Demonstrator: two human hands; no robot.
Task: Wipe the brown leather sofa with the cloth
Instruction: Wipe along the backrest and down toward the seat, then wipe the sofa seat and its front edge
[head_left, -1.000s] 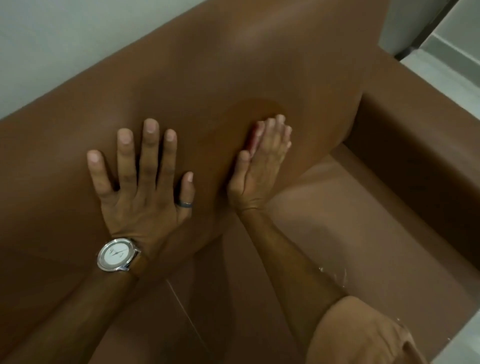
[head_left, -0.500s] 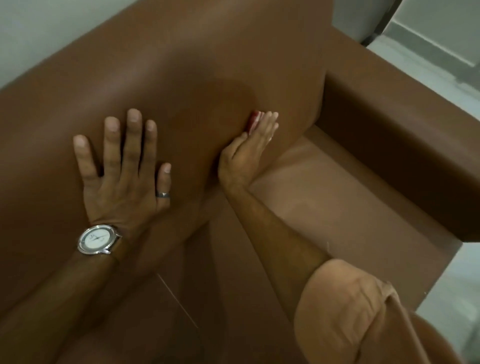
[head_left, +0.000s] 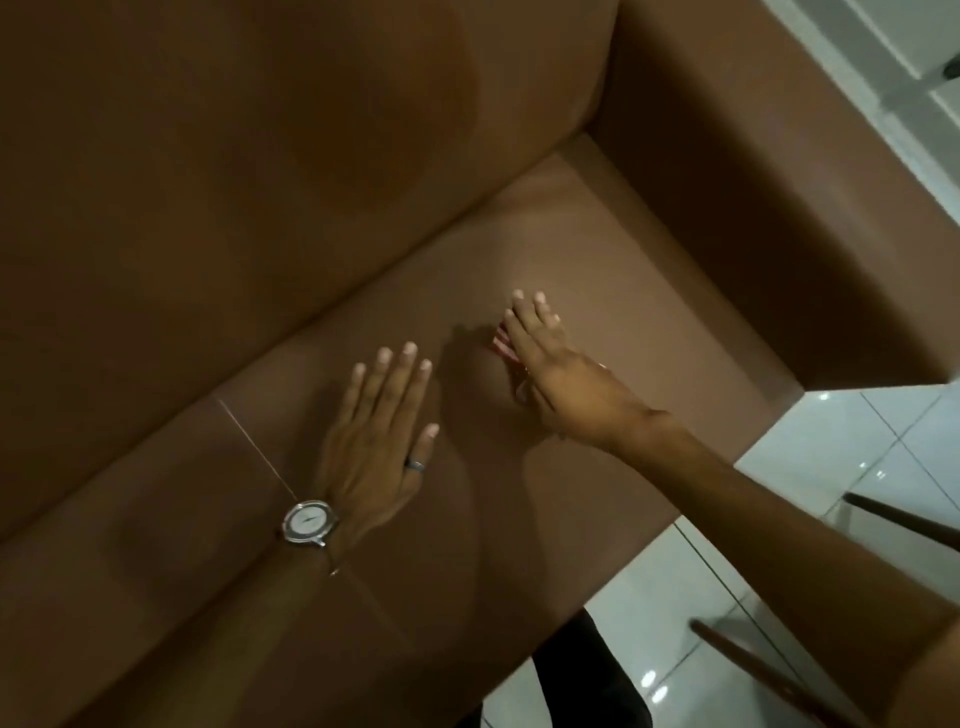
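Observation:
The brown leather sofa (head_left: 260, 182) fills most of the view, with its backrest at the upper left, its seat in the middle and an armrest (head_left: 779, 218) at the right. My right hand (head_left: 561, 374) lies flat on the seat and presses a red and white cloth (head_left: 503, 343) under its palm; only an edge of the cloth shows at the left of the fingers. My left hand (head_left: 379, 441) rests flat on the seat just left of it, fingers spread, holding nothing. It wears a ring and a wristwatch (head_left: 307, 522).
White floor tiles (head_left: 831, 441) lie past the seat's front edge at the lower right. Two dark wooden legs (head_left: 904, 525) cross the floor there. A dark trouser leg (head_left: 587, 675) shows at the bottom. A darker damp-looking patch (head_left: 384, 104) marks the backrest.
Both hands have come down off the backrest onto the seat cushion. The right hand still presses the cloth. The view has tilted down, so floor tiles now show.

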